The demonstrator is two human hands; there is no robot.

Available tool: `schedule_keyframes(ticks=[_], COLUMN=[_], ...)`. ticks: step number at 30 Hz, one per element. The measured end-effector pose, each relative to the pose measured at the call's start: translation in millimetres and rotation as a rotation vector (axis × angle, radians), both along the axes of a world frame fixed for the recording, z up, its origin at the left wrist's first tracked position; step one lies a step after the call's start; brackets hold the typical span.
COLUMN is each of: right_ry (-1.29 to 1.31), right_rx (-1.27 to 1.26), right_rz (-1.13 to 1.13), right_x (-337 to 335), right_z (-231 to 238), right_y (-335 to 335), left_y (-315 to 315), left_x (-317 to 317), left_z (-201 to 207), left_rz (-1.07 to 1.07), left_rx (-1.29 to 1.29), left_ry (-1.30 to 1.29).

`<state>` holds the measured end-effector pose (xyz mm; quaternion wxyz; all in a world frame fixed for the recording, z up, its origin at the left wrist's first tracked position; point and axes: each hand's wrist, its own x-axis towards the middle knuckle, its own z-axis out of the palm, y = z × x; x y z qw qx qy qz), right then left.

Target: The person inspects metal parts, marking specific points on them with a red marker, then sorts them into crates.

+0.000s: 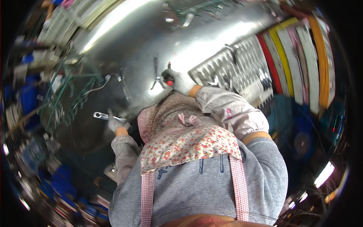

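My left hand (pixel 116 123), in a pale glove, is closed on a flat silver metal piece (pixel 101 115) with a slot-like opening, held at the near left of the metal table. My right hand (pixel 182 81), also gloved, grips a small red-and-black tool (pixel 169 78) just beyond my apron. Beside that hand lies a dark-handled tool (pixel 155 72) with a forked silver end toward me. Another slim metal tool (pixel 125 85) rests farther left. Its exact kind is too blurred to make out.
To the right is a tray (pixel 196 72) filled with rows of metal pieces. Coloured upright boards or folders (pixel 285 60) stand beyond it. Green wire racks (pixel 62 92) occupy the left side, and another green rack (pixel 208 7) is at the far edge.
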<state>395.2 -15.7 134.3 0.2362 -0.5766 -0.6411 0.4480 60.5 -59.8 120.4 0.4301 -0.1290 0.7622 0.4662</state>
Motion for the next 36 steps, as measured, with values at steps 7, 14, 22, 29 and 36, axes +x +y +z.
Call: schedule_keyframes(ticks=[7,14,22,29,36], right_ry=[-0.197,-0.453,-0.882,-1.026,-0.866], right_rx=[0.081,-0.248,-0.113,-0.186,-0.262], right_rz=[-0.837,-1.444,-1.038,-0.734,-0.872], right_x=[165.5,218.4,266.0,318.9,309.7], right_z=[-25.3,-64.5,-119.4,-153.5,-73.3], right_y=[-194.7,-403.7,-436.4,-412.8,-471.0], left_y=[9.3,-20.2,-45.6,-123.1,-210.3], left_x=[141.8,377.9,577.4,606.5,560.7], left_z=[-51.5,-20.7,-109.6,-83.4,-72.9], left_rz=[-0.873,-1.645,-1.585,-1.562,-1.827], left_rx=[0.165,0.203,0.069,0.285,-0.499], left_ry=[-0.471,-0.493,-0.584,-0.063,-0.984])
